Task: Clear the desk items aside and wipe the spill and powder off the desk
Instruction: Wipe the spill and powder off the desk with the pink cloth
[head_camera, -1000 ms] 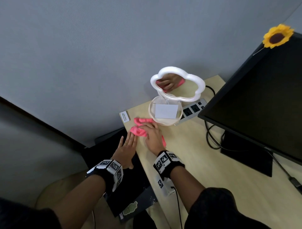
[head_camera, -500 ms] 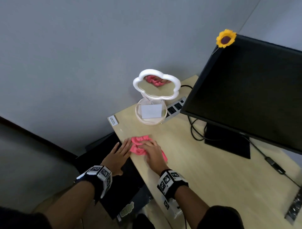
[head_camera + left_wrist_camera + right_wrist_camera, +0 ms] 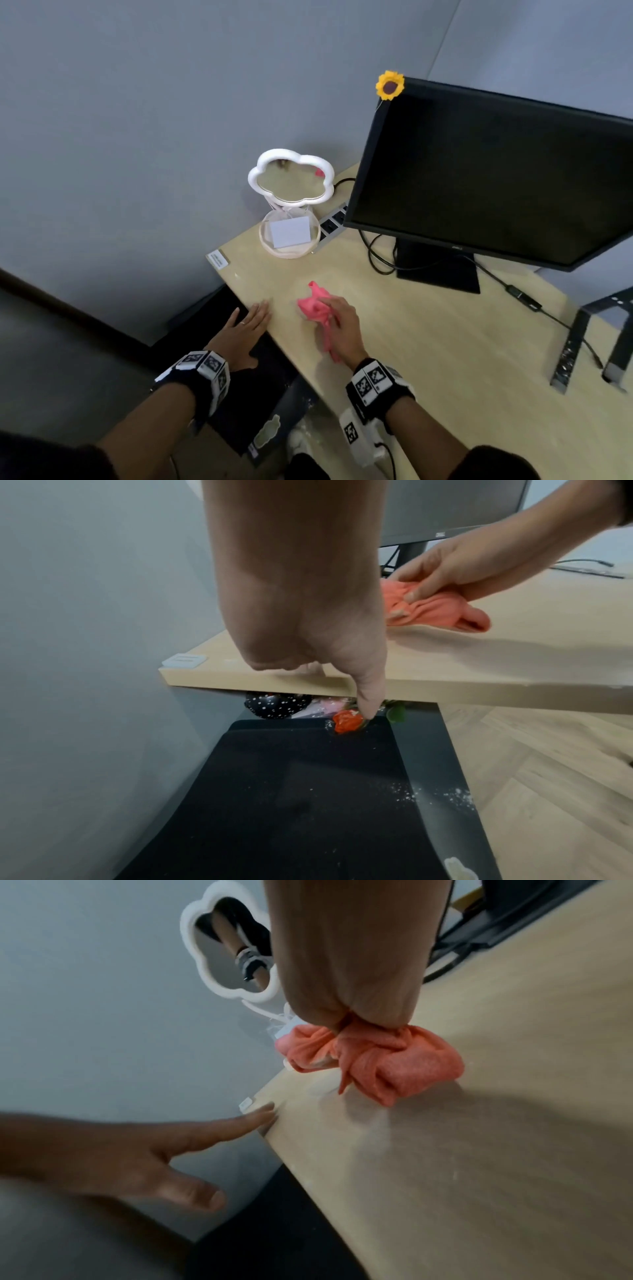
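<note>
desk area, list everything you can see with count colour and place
desk: 1, light wood, against the grey wall
cloth: 1, pink, bunched on the desk near its left edge
mirror: 1, white cloud-shaped frame, on a round base at the back left of the desk
card: 1, white, in the mirror's base
label: 1, white, at the desk's back left corner
monitor: 1, black, screen dark, back right
sunflower: 1, yellow, on the monitor's top left corner
power strip: 1, grey, behind the mirror
left hand: fingers straight, touching the desk edge
right hand: grips the cloth
</note>
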`<state>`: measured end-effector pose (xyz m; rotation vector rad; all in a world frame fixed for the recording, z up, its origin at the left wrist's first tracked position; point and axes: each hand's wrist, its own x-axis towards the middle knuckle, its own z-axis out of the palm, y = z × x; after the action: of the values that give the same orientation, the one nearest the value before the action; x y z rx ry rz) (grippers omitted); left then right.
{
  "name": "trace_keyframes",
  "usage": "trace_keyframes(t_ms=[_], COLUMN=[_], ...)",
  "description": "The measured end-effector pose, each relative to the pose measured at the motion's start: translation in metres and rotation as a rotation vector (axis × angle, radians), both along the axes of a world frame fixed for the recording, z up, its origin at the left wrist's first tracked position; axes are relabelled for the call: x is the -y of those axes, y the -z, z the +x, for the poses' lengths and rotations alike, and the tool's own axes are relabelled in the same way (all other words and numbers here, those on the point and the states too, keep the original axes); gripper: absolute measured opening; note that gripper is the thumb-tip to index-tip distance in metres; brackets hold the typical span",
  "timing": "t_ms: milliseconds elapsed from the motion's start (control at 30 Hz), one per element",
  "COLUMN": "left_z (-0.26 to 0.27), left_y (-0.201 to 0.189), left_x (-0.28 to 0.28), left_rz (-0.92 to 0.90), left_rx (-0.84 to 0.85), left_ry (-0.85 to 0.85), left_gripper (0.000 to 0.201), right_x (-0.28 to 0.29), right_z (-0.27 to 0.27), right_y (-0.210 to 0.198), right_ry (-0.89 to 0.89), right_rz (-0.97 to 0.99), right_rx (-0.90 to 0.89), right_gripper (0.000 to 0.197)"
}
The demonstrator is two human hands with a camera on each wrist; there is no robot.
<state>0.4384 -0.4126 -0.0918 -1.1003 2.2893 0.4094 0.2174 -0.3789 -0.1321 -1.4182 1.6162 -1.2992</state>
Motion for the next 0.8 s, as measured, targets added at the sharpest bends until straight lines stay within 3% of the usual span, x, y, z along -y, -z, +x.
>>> trace_keyframes(t_ms=[167,267,500,800], left_z=[-0.013,-0.014,-0.019,-0.026], left_y=[0.001,-0.001,-0.004,-0.007], left_x=[-0.003,0.001,0.005,-0.005], left_rz=[0.088,0.108,0.147,0.046], left_rx=[0.0,0.015,0.073,0.174], left_ry=[-0.033,-0.026,-0.029,-0.009], left_gripper=[0.1,0.099,0.096,0.097], right_x=[0.006,0.0,-0.022,-0.072], right_z=[0.019,0.028,0.013,-0.014], right_y=[0.006,0.009,0.006,-0.002], right_ry=[-0.165,-0.209,-0.292,-0.269], right_rz=[0.121,0.207,0.15,0.213], right_rx=[-0.311,-0.423,-0.455,-0.489], right_gripper=[0.053,0.054,0.039,0.032])
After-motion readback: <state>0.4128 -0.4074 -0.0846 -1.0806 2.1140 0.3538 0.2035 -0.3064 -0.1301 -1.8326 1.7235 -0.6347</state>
